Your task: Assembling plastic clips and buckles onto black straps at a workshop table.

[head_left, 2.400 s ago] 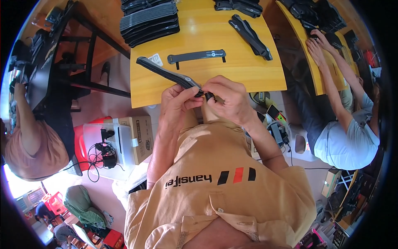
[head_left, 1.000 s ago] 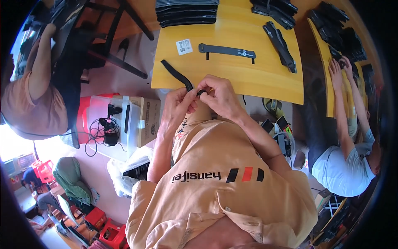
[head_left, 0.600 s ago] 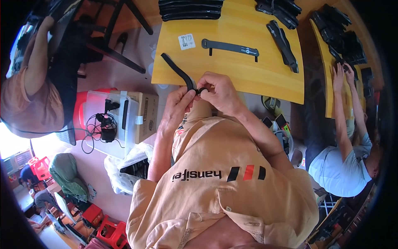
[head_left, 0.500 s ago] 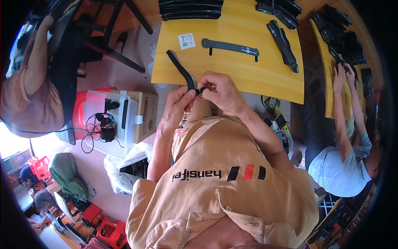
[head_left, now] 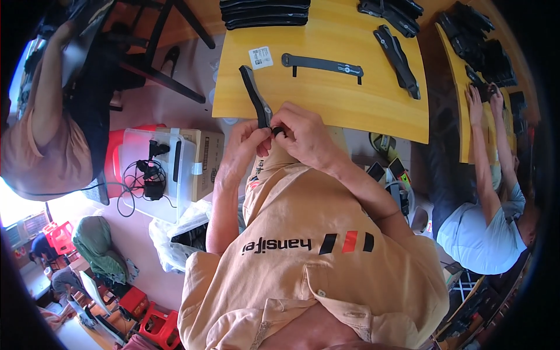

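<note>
My left hand (head_left: 245, 143) pinches the near end of a dark strap (head_left: 254, 96), whose far end reaches up over the table's front edge. Close beside it, my right hand (head_left: 303, 133) is closed on a small black loop (head_left: 279, 132) at the strap's near end. Whether loop and strap are joined is hidden by my fingers. Ahead of my hands, a similar grey strap (head_left: 324, 65) lies flat on the yellow table (head_left: 344, 108), with two short black tabs sticking out from its near side. A white printed label (head_left: 261, 57) lies left of it.
Stacked black straps (head_left: 265, 14) sit at the table's far left; more dark straps (head_left: 396, 61) lie at the right. A clear plastic bin (head_left: 184, 169) with black cables stands left of me. Co-workers sit left and right; one's hands (head_left: 475, 105) handle black pieces on another table.
The strap in my left hand has turned, showing more of its flat face and standing more upright. My right hand has shifted slightly, with the black loop now lower between its fingers.
</note>
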Demonstrator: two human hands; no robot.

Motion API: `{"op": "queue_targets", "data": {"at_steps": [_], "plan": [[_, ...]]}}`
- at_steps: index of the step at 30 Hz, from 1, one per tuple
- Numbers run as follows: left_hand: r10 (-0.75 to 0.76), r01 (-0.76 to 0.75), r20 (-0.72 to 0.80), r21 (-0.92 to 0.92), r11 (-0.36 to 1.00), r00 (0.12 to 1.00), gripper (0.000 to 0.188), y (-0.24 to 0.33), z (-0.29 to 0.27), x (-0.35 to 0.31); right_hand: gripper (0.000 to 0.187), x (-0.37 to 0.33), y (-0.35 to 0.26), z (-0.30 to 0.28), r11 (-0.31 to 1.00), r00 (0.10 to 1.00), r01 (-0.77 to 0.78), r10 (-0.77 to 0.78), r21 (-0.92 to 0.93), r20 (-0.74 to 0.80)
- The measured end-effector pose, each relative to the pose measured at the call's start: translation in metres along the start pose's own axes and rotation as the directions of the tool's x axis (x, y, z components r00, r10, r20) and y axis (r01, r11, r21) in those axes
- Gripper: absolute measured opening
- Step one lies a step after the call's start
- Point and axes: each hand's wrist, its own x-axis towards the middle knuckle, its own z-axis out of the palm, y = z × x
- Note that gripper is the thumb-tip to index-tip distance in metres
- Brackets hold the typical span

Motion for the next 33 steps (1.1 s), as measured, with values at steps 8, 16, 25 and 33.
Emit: {"op": "queue_targets", "data": {"at_steps": [8,16,25,33], "plan": [[-0.069,0.069,0.001,-0.071,0.995,0.998,0.017,-0.006,-0.003,0.002,0.018,-0.005,0.003,0.004,0.995,0.999,0.034,-0.031,-0.096,0.037],[-0.012,0.026,-0.185,0.072,0.997,0.983,0.021,-0.022,0.009,0.008,0.024,-0.009,0.004,0.017,0.947,0.993,0.119,-0.109,-0.3,0.047],[-0.012,-0.012,-0.282,-0.082,0.997,0.959,0.019,-0.02,0.023,0.01,0.018,-0.006,0.018,0.019,0.992,0.994,-0.036,0.023,-0.124,-0.103],[-0.041,0.051,-0.278,0.029,0.998,0.96,0.016,-0.006,0.024,0.003,0.018,-0.005,0.021,0.0,0.982,0.992,-0.113,0.103,0.151,0.076]]}}
